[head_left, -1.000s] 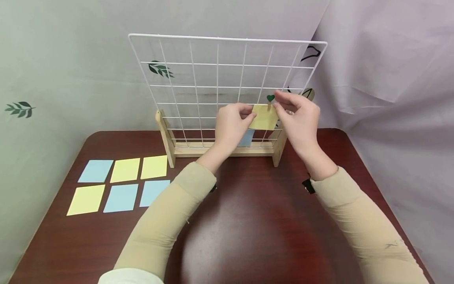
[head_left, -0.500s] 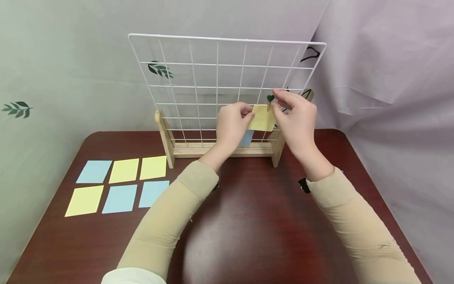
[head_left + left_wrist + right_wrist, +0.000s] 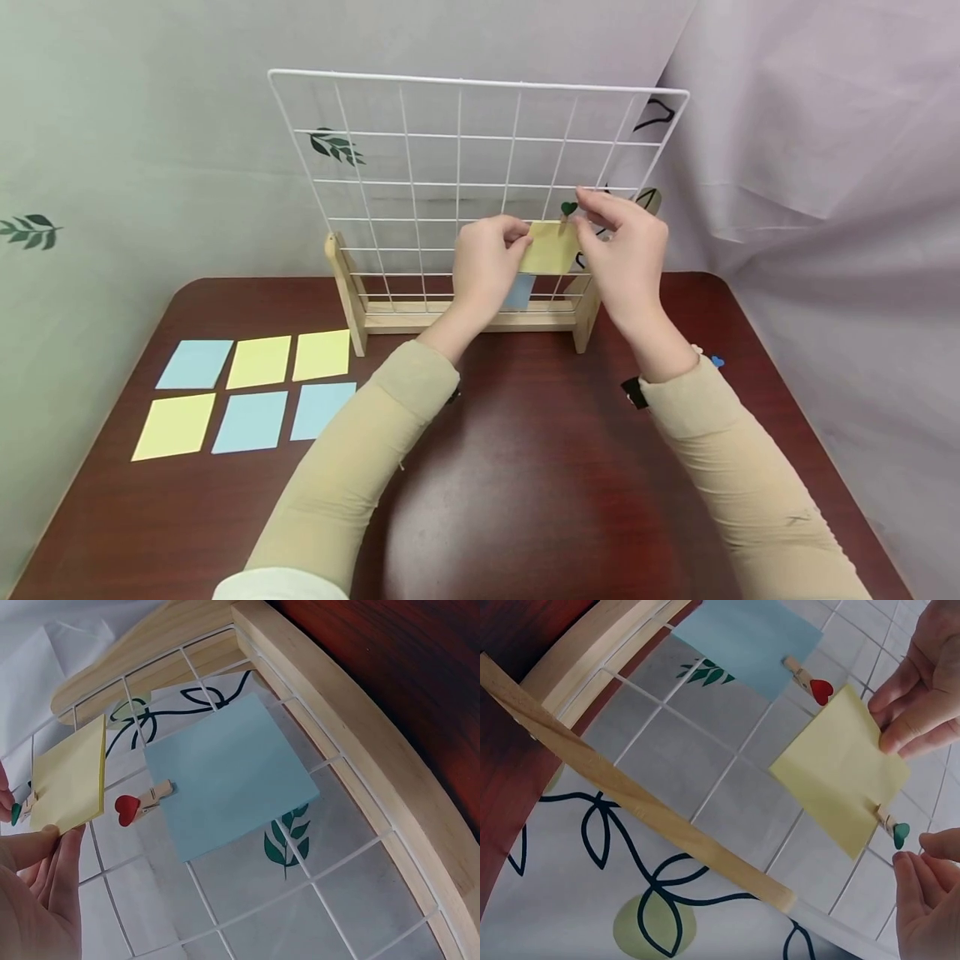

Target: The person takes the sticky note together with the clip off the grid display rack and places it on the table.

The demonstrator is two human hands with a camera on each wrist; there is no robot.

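Observation:
My left hand (image 3: 483, 260) pinches the left edge of a yellow sticky note (image 3: 549, 247) held against the white wire grid (image 3: 459, 136). A small wooden clothespin (image 3: 886, 817) with a green heart sits on the note's upper edge. Close by that heart are the thumb and fingertips of my right hand (image 3: 626, 250), bent, with a small gap showing between them and the heart in the right wrist view. Lower on the grid hangs a blue sticky note (image 3: 232, 776), fixed by a clothespin (image 3: 144, 804) with a red heart.
Light wooden feet and a crossbar (image 3: 472, 321) carry the grid on a dark red table (image 3: 525, 467). Two rows of blue and yellow notes (image 3: 250, 422) lie at the left. Beside the right sleeve (image 3: 720, 433) lies a small blue heart-shaped piece (image 3: 717, 362) with a white one.
My right hand has shifted slightly left, nearer the green heart. The yellow note's lower right corner bends a little more. Small blue and white pieces have come into view behind the right sleeve.

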